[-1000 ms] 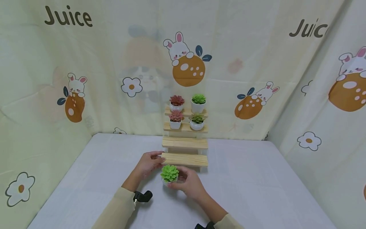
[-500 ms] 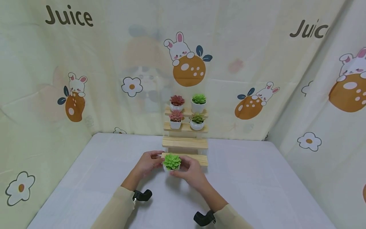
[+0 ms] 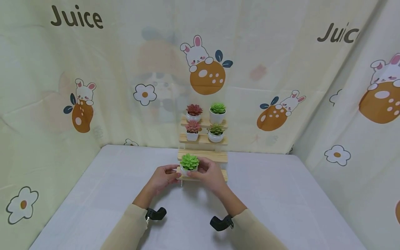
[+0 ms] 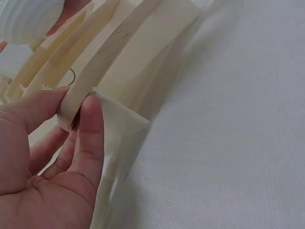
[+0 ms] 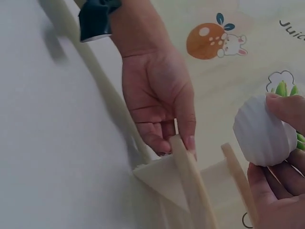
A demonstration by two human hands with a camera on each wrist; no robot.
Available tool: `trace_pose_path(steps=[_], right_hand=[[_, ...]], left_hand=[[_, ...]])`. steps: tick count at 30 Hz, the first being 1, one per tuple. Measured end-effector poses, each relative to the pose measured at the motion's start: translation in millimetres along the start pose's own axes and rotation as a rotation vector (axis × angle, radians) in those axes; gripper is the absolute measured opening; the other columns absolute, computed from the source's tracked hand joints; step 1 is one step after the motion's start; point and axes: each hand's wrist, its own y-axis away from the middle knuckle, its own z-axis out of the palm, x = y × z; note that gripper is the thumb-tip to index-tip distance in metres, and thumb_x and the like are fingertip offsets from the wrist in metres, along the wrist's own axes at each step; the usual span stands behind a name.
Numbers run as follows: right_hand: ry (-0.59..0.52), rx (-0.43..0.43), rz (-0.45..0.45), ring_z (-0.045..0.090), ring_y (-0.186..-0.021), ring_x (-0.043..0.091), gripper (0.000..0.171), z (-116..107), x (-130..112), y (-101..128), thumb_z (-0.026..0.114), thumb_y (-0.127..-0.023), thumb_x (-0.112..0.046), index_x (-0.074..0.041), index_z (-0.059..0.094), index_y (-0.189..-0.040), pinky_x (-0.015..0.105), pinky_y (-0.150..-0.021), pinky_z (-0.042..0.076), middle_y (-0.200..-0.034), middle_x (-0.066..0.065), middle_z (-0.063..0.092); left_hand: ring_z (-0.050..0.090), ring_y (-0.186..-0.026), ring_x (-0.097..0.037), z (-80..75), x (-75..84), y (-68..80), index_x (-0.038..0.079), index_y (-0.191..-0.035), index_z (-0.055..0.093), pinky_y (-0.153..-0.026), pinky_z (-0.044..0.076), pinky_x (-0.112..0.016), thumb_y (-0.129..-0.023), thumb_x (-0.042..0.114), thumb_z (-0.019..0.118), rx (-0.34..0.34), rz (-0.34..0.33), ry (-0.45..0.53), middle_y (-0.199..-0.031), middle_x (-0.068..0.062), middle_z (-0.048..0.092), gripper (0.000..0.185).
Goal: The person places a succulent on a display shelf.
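— White cloth on the table (image 3: 281,205), cartoon curtains all round. Can you read the print from where you stand?

— "Juice" (image 3: 76,17) at the top left, clear as day. It comes again at the right edge (image 3: 337,33), cut off by a fold so only "Juic" shows. Otherwise rabbits hugging oranges, and daisies. No labels on the pots that I can make out.

— What is the left hand (image 3: 162,178) doing on that stepped wooden plant stand (image 3: 203,156)?

— Pinching the left end of the lowest step, thumb on top and fingers beneath; the left wrist view shows the board's end gripped between them (image 4: 78,107). My guess is that it steadies the light stand while the other hand works.

— And the right hand (image 3: 210,173)?

— It holds a small ribbed white pot with a bright green succulent (image 3: 189,162), fingers curled round the pot's body. The right wrist camera has the pot (image 5: 264,136) in the air, fingertips around it, above the slats. It hangs over the left part of the lower steps; whether its base touches wood yet, I cannot tell.

— Why held by the pot?

— Probably to keep it upright and spare the leaves.

— The upper shelves?

— Four pots, in pairs: red succulents on the left (image 3: 194,110) (image 3: 192,127), green ones on the right (image 3: 217,108) (image 3: 216,130). The two lower steps carry nothing but the hands.
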Motion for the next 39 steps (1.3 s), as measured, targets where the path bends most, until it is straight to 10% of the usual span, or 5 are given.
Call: trace_pose_path(steps=[39], right_hand=[[0.051,0.089,0.018,0.07,-0.112,0.022,0.054,-8,-3,-54,0.09,-0.08,-0.022,-0.01,0.069,-0.129,0.036,-0.097,0.061,-0.124,0.01,0.072]], left_hand=[[0.071,-0.089,-0.015,4.1,-0.7,0.6,-0.005,-0.14,0.057,-0.08,0.065,-0.029,-0.096,-0.001,0.068,0.027,-0.037,0.086,-0.108,-0.016,0.07,0.046]])
